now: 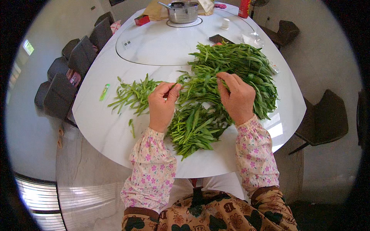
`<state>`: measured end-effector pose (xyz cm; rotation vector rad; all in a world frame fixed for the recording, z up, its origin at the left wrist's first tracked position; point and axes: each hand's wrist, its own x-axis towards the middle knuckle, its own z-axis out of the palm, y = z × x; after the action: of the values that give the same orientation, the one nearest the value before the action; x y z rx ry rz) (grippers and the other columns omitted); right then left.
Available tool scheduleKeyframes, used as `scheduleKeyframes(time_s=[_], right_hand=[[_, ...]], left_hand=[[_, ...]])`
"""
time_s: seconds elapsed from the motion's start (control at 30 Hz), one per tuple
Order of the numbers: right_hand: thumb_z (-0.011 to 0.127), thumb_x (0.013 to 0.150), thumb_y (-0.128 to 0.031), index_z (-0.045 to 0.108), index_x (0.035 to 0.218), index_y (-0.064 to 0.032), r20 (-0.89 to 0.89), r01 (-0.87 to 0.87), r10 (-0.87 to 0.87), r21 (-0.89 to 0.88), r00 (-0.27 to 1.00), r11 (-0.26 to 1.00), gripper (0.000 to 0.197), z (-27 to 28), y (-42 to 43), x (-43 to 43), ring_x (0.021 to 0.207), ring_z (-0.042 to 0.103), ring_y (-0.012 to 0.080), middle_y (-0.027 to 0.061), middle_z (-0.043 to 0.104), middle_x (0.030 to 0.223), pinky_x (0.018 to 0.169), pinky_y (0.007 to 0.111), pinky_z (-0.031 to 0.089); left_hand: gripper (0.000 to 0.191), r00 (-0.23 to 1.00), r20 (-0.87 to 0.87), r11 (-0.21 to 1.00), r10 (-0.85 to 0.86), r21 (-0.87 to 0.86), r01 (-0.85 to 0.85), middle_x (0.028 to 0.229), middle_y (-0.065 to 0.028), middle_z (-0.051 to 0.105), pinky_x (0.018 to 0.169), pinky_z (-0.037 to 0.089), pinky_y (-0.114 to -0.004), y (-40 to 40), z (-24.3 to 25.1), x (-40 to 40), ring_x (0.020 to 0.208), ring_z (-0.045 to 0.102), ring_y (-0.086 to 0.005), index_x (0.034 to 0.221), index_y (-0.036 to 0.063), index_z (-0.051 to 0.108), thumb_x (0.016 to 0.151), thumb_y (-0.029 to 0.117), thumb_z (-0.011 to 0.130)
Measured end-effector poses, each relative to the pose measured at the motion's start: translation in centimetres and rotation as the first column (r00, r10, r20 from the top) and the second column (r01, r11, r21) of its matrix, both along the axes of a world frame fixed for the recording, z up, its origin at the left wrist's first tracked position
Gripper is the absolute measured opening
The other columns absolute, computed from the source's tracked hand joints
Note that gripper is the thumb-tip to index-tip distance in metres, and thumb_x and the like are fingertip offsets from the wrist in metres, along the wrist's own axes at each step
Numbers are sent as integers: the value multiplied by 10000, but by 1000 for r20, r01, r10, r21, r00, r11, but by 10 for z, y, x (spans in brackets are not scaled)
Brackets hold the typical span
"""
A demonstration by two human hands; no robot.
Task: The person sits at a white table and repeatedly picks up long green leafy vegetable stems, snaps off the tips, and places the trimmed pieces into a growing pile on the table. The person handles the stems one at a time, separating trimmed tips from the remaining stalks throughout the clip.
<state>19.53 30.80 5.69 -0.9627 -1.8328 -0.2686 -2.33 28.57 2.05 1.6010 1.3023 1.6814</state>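
Observation:
My left hand (162, 104) is raised over the table with thumb and forefinger pinched on a small leafy green sprig (174, 85). My right hand (239, 96) hovers at the large heap of leafy greens (231, 57), thumb and fingertips close together; whether a stem is between them is hard to see against the leaves. Between my forearms lies a second bunch of greens (193, 130), darker at its right side. Left of my left hand, a smaller loose pile of short leafy tips (136, 93) is spread out, with one stray sprig (132, 128) below it.
The white marble-patterned table (101, 127) has a round inset. A green lighter (104, 91) lies at left. Behind are a steel pot (182, 14), red box (142, 20), white cup (225, 24), dark phone-like object (221, 38) and red bottle (244, 8). Chairs (59, 93) flank the table.

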Motion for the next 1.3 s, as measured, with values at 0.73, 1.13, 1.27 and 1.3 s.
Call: scheduleKeyframes(time_s=[0.73, 1.13, 1.27, 1.3], right_hand=[[575, 927, -74, 621, 871, -42, -751, -356, 100, -188, 653, 916, 79, -1, 11, 17, 632, 481, 61, -46, 558, 723, 547, 233, 390], [744, 823, -112, 662, 1057, -93, 256, -203, 195, 6, 947, 979, 248, -9, -13, -21, 652, 643, 231, 42, 627, 760, 566, 346, 511], [742, 788, -108, 664, 1047, -103, 329, -193, 162, 64, 930, 979, 270, -15, -11, -26, 634, 630, 192, 18, 583, 724, 543, 327, 497], [741, 781, -105, 663, 1048, -105, 339, -191, 154, 78, 928, 978, 278, -16, -10, -26, 630, 626, 191, 18, 576, 724, 541, 322, 495]], left_hand=[[347, 993, -111, 984, 45, -169, -63, 572, -9, 425, 503, 314, -297, 0, -1, -1, 547, 345, -99, 754, -32, 566, 951, 232, 675], [368, 987, -148, 981, 62, -173, -87, 556, -43, 430, 501, 335, -308, 2, -6, -2, 541, 347, -113, 719, -33, 522, 937, 216, 683], [344, 986, -167, 993, 7, -118, -27, 560, -72, 449, 501, 351, -314, 1, -7, 4, 538, 368, -114, 737, -34, 546, 933, 211, 687], [335, 986, -167, 994, -1, -111, -17, 561, -71, 456, 501, 355, -313, 1, -7, 6, 539, 375, -113, 742, -34, 556, 932, 209, 688]])
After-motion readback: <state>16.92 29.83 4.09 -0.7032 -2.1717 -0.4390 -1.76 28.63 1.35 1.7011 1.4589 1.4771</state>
